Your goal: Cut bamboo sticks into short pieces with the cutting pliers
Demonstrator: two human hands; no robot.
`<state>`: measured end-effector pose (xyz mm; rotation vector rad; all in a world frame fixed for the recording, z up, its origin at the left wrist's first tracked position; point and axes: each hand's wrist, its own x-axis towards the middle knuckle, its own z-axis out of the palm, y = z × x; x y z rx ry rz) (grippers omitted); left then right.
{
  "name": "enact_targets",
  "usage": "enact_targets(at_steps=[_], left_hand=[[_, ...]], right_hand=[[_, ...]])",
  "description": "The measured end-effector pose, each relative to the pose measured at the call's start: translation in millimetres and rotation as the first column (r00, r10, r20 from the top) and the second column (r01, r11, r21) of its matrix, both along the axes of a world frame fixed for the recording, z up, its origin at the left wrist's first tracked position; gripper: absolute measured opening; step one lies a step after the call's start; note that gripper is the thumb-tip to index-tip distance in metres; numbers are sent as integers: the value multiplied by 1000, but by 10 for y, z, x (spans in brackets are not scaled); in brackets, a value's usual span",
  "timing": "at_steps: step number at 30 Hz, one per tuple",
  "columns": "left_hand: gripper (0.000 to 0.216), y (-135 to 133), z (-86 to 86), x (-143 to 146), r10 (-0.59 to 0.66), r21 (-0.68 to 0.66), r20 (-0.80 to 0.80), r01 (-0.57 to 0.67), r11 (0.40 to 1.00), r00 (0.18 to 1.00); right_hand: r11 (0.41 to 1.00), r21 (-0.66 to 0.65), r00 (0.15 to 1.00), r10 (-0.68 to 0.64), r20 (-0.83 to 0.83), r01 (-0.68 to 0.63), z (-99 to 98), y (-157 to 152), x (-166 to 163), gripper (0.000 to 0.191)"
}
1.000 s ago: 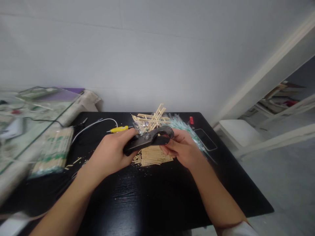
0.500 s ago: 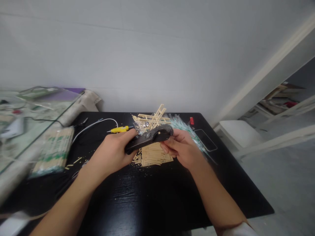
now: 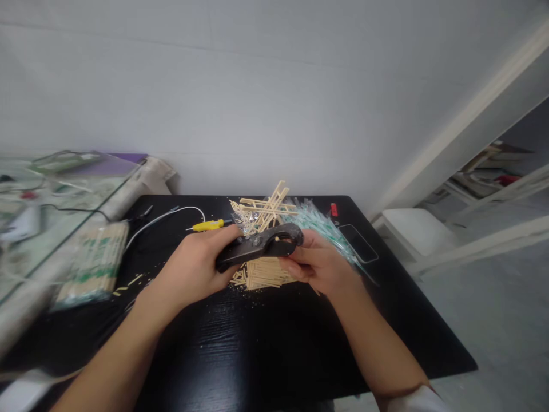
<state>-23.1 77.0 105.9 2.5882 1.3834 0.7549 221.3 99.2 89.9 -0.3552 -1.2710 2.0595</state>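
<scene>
My left hand (image 3: 195, 264) is closed round the handles of dark metal pincers (image 3: 259, 244), held level above the black table (image 3: 266, 337). Their rounded jaws point right. My right hand (image 3: 319, 263) sits just under and behind the jaws with its fingers curled and pinched; what they hold is too small to name. Beneath both hands lies a flat pile of cut thin wooden sticks (image 3: 263, 272). Behind them stands a small ladder-like stick frame (image 3: 268, 209).
A yellow-handled tool (image 3: 208, 225) and a white cable (image 3: 165, 217) lie behind my left hand. Packs of sticks in clear wrapping (image 3: 92, 263) lie left, under a glass tabletop (image 3: 51, 200). Greenish wrappers (image 3: 319, 220), a red object (image 3: 333, 210) and a dark phone (image 3: 358, 243) are at the right.
My right hand has shifted slightly down and left under the pincer jaws. The pincers have tilted a little. My left hand keeps its grip in place.
</scene>
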Motion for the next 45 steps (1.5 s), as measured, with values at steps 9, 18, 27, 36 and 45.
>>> enact_targets(at_steps=[9, 18, 27, 36, 45], left_hand=[[11, 8, -5, -3, 49, 5, -36, -49, 999, 998], [15, 43, -39, 8, 122, 6, -63, -122, 993, 990], [15, 27, -78, 64, 134, 23, -30, -133, 991, 991], [11, 1, -36, 51, 76, 12, 3, -76, 997, 997], [10, -4, 2, 43, 27, -31, -8, -27, 999, 1000]], right_hand=[[999, -26, 997, -40, 64, 42, -23, 17, 2, 26], [808, 401, 822, -536, 193, 433, 65, -84, -73, 16], [531, 594, 616, -784, 74, 604, 20, -181, -175, 13], [844, 333, 873, -477, 103, 422, 26, -77, -70, 24], [985, 97, 984, -152, 87, 144, -7, 22, 1, 27]])
